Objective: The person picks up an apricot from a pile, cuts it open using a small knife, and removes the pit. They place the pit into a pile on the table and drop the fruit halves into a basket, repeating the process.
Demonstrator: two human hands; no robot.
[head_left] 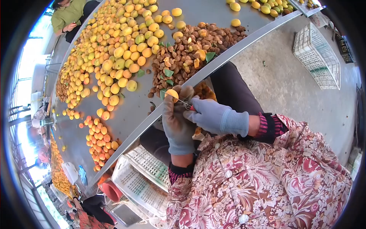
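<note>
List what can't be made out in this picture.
Head view:
- Most of the tool's handle: hidden by the right hand.
- Whether the tool's tip is inside the held fruit: too small to tell.
- Full extent of the orange pieces below the table edge: hands cover part.
- Top-left person's head: cut off by the top edge.

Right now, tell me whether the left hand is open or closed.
Closed: the left hand grips an orange fruit with gloved fingers, and the right hand points a thin tool at it.
</note>
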